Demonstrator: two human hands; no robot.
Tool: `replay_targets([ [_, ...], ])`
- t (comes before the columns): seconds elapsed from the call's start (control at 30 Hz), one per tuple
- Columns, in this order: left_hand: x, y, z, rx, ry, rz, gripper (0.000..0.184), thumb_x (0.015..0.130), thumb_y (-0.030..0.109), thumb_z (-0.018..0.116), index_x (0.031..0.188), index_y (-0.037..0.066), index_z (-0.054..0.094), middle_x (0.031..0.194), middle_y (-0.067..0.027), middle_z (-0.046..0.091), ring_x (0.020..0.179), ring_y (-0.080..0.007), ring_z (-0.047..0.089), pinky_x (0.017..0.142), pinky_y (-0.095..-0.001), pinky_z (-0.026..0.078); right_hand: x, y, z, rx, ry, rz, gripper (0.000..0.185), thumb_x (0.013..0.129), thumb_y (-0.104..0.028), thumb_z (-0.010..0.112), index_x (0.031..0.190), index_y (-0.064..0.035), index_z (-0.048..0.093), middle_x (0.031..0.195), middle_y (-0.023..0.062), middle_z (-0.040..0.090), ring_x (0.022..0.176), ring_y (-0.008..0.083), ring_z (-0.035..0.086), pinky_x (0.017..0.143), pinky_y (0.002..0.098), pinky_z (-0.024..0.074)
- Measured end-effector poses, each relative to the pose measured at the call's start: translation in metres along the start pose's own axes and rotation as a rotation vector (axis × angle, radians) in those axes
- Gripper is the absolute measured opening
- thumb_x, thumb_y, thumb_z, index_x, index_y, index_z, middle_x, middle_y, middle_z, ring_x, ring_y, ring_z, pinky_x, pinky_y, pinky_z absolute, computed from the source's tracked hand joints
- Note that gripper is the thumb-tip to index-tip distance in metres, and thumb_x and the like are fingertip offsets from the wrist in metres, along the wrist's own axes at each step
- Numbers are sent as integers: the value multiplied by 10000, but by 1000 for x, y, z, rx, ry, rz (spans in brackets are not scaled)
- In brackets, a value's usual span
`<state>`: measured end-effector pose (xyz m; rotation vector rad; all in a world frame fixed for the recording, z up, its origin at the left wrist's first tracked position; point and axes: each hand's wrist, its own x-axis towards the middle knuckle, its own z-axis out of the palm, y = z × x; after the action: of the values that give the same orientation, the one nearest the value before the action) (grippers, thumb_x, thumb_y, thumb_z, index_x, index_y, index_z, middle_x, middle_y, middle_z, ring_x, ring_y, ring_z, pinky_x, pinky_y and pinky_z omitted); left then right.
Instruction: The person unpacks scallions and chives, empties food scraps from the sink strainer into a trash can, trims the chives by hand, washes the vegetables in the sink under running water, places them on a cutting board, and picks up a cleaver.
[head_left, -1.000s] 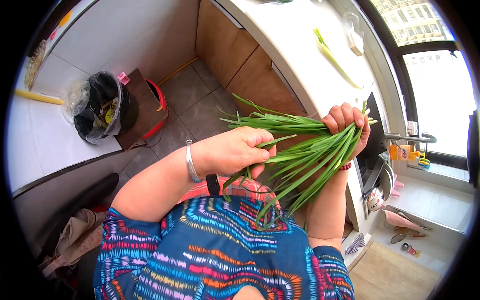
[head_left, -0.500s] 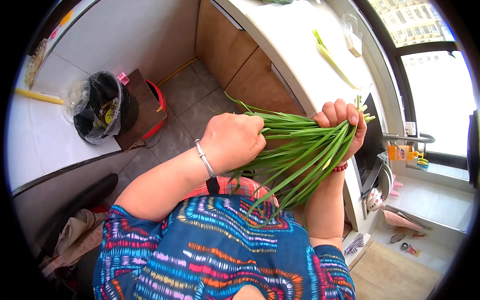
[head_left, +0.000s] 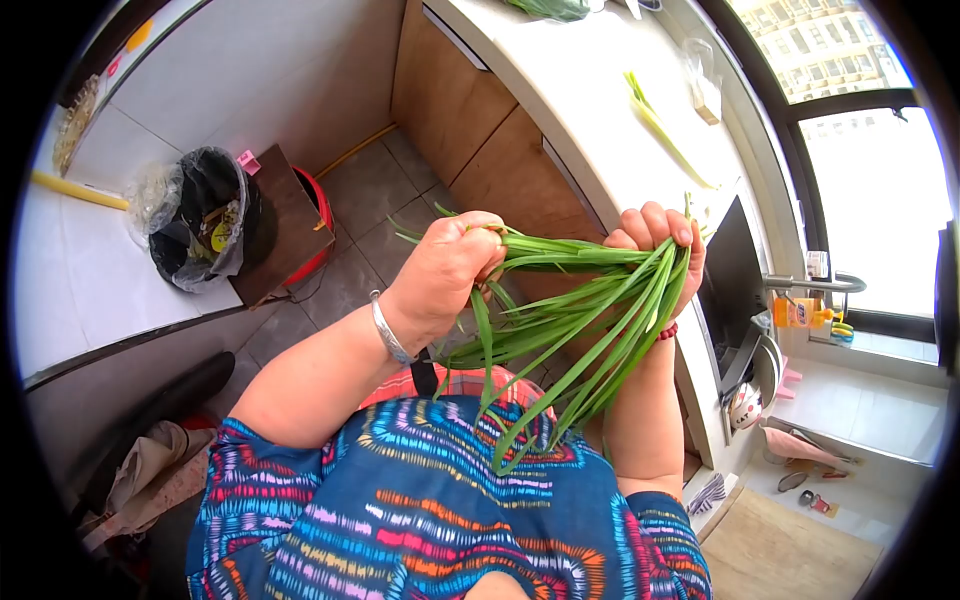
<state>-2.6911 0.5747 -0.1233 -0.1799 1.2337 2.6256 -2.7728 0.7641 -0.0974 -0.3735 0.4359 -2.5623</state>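
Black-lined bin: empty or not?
Not empty: the bin has scraps and something yellow visible inside. Cannot tell how deep they go.

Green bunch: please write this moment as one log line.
left hand: grips green bunch, leafy side | right hand: grips opposite end | loose stalk: on counter

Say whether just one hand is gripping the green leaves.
No, the left hand and the right hand both grip the green leaves.

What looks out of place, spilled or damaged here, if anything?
One minor oddity: a slender green-and-pale stalk lies alone on the white countertop, apart from the held bunch of long green leaves. It may be set aside. No spill or damage shows.
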Motion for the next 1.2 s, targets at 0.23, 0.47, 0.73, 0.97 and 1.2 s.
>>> replay_targets([
  [0.23,-2,11,-8,26,-26,51,191,798,125,385,610,95,377,538,37,334,483,-60,305,445,-220,296,-4,3,-2,-124,-69,65,287,834,-304,458,599,-140,450,660,-25,344,603,102,271,526,230,277],
  [0.47,-9,21,-7,83,15,68,180,800,123,397,623,90,384,547,38,336,496,-58,316,451,-217,292,-9,8,-5,-225,115,117,211,737,-122,606,666,-138,408,709,-26,374,626,92,319,518,208,314],
  [0.73,-13,31,-13,64,78,112,154,789,154,432,653,96,388,556,43,332,499,-52,304,449,-207,270,-9,10,-6,-316,286,108,152,723,-21,576,808,-100,479,794,34,458,659,138,449,547,244,420],
  [0.97,-14,35,-23,-67,124,94,193,785,166,418,616,110,343,527,43,283,465,-59,259,413,-218,217,-8,8,-10,-367,306,204,152,727,-23,579,835,-86,493,923,105,525,686,157,509,530,241,440],
  [1.2,-16,36,-28,-13,189,130,187,786,143,428,618,105,354,530,43,297,469,-55,264,413,-215,224,-5,15,9,-571,434,231,130,769,-28,569,855,-83,488,871,110,556,683,136,506,524,232,430],
])
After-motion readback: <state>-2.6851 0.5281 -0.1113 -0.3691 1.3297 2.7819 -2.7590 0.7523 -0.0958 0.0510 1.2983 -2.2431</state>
